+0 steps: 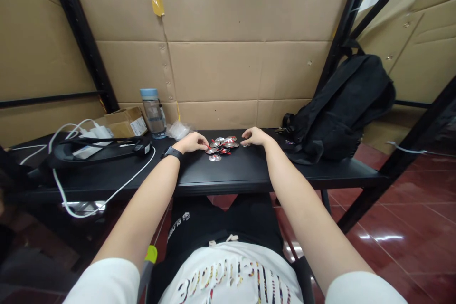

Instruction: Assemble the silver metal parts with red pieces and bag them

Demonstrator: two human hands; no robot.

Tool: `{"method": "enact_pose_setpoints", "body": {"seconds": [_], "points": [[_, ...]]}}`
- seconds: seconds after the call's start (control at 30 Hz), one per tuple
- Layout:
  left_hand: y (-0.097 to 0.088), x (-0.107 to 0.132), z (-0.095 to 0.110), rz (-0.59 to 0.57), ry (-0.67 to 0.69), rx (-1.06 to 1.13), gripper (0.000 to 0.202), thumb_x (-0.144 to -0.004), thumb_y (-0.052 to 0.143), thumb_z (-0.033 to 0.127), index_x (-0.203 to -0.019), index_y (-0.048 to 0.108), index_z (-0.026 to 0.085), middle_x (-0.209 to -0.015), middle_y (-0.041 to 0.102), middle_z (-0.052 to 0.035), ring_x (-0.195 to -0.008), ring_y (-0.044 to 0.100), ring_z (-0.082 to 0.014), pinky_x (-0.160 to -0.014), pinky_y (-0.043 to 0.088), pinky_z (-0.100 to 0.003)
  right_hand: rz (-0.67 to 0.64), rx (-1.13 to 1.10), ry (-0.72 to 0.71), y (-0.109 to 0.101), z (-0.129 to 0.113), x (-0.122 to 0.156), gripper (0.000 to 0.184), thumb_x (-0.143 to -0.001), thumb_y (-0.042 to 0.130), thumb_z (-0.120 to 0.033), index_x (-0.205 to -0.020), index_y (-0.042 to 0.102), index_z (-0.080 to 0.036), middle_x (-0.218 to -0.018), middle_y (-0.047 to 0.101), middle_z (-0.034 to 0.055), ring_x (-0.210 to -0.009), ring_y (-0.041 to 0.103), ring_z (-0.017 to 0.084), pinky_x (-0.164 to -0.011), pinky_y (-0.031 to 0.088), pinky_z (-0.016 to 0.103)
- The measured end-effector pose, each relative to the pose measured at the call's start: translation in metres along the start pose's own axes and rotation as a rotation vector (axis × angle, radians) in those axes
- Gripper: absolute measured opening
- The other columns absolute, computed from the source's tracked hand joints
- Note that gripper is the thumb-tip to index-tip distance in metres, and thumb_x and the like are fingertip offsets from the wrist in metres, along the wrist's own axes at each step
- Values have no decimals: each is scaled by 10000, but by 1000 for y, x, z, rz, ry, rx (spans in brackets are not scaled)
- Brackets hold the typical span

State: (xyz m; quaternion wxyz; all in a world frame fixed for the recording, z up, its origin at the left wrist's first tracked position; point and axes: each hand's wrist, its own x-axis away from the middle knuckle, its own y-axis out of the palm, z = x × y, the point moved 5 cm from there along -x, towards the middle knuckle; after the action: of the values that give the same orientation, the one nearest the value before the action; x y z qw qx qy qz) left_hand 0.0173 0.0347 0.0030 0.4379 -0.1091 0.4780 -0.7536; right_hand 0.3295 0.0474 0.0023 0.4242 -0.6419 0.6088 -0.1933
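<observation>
A small pile of several shiny round metal pieces with red parts (pixel 223 144) lies on the black table (pixel 235 171). My left hand (pixel 192 142), with a black watch on the wrist, rests at the pile's left edge, fingers curled and pinching a small red-tipped piece. My right hand (pixel 253 136) sits at the pile's right edge, fingers bent down onto the pieces; what they grip is too small to make out.
A black backpack (pixel 338 104) leans at the table's right end. At the left stand a clear bottle with a blue cap (pixel 153 113), a small cardboard box (pixel 124 122), a crumpled plastic bag (pixel 178 129), white cables and chargers (pixel 89 137). A cardboard wall stands behind.
</observation>
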Motion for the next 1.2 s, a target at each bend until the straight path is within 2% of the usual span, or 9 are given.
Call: {"method": "enact_pose_setpoints", "body": {"seconds": [0.13, 0.27, 0.33, 0.43, 0.53, 0.7, 0.93, 1.07, 1.2], "points": [[-5, 0, 1, 82, 22, 4, 188, -735, 745, 372, -815, 774, 204, -810, 774, -38, -755, 689, -185, -752, 519, -283, 227, -53, -145, -2, -34, 4, 87, -783, 722, -194, -844, 782, -175, -825, 765, 45, -798, 696, 176, -813, 533, 275], [-9, -2, 11, 247, 56, 75, 205, -767, 718, 374, -833, 723, 180, -855, 754, -43, -796, 693, -186, -774, 533, -290, 85, -186, -359, 26, -84, 11, 148, -779, 762, -306, -838, 756, -170, -775, 750, 25, -717, 681, 160, -676, 503, 249], [-8, -3, 16, 312, 50, 140, 219, -793, 690, 369, -882, 698, 168, -884, 745, -47, -761, 694, -178, -738, 541, -291, 41, -215, -405, 39, -102, 15, 217, -736, 821, -352, -837, 748, -174, -772, 753, 21, -742, 697, 165, -690, 501, 245], [-3, -3, 25, 330, 64, 233, 248, -808, 681, 373, -937, 679, 162, -918, 744, -57, -718, 701, -174, -702, 556, -297, 21, -199, -435, 52, -117, 17, 205, -694, 858, -316, -783, 732, -181, -778, 760, 20, -773, 712, 169, -717, 501, 242], [0, -4, 32, 367, 95, 263, 240, -794, 705, 365, -919, 704, 160, -927, 755, -74, -767, 723, -200, -738, 583, -322, 0, -166, -433, 57, -120, 17, 191, -685, 858, -290, -758, 720, -180, -719, 742, 10, -714, 698, 161, -694, 489, 241], [1, -6, 35, 471, 105, 259, 182, -759, 753, 311, -861, 749, 160, -932, 763, -87, -877, 724, -225, -852, 598, -359, 72, -193, -420, 58, -120, 15, 311, -641, 869, -359, -753, 632, -192, -712, 716, -6, -698, 677, 161, -676, 476, 250], [3, -6, 31, 599, 20, 553, 240, -812, 640, 176, -1047, 592, 184, -1031, 696, -65, -838, 693, -156, -738, 601, -301, 112, -348, -391, 57, -116, 15, 497, -645, 782, -283, -1076, 537, -241, -843, 743, -24, -698, 690, 155, -713, 526, 278], [5, -5, 38, 509, 91, 630, 437, -686, 779, 140, -1048, 541, 197, -1142, 643, -60, -953, 701, -164, -832, 601, -311, 75, -445, -371, 55, -113, 15, 500, -661, 777, -283, -1112, 565, -249, -939, 774, 6, -736, 710, 157, -750, 551, 293], [5, -4, 40, 493, 109, 675, 469, -669, 818, 172, -1042, 535, 199, -1158, 613, -57, -864, 716, -149, -836, 610, -348, 32, -511, -381, 56, -111, 15, 521, -667, 792, -276, -1147, 591, -251, -935, 779, 10, -792, 721, 165, -810, 562, 311]]}}
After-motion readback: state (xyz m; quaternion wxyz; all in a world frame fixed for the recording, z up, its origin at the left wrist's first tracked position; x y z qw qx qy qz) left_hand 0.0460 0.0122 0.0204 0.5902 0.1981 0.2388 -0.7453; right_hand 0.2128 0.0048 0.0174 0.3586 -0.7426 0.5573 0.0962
